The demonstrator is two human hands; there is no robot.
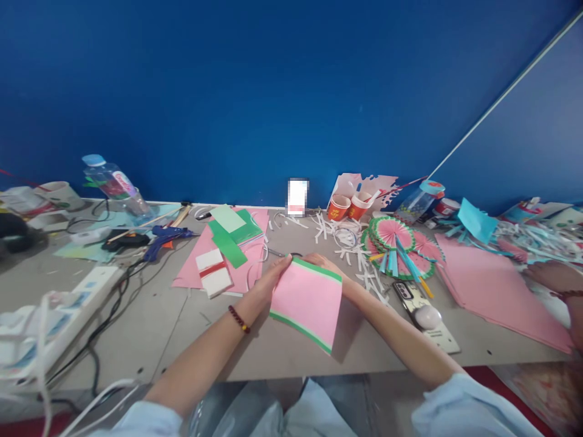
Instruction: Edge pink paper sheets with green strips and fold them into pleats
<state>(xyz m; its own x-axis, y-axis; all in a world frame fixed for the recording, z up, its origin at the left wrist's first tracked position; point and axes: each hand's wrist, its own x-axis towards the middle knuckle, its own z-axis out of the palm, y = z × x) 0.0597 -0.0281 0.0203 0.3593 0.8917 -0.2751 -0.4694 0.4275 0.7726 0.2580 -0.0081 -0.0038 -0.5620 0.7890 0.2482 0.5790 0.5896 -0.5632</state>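
A pink sheet of paper (307, 297) with green strips along its far and near edges is tilted above the table. My left hand (274, 274) grips its far left corner, thumb over the green strip. My right hand (322, 262) is closed at the far edge, its fingers partly hidden behind the sheet. Just beyond the hands lies a slim tool with a dark loop (296, 254), perhaps scissors, partly covered. White paper scraps (359, 261) are scattered to the right of my hands. Left of them, green paper pieces (234, 233) rest on a pink sheet beside a white bundle (214, 272) with a red band.
Pink-and-green paper fans (398, 246), a phone (423, 315) and stacked pink paper (492, 285) lie to the right, near another person's hand (553, 279). Red paper cups (339, 207) stand at the back. A blue glue gun (166, 240), bottle (113, 182) and power strip (86, 309) occupy the left.
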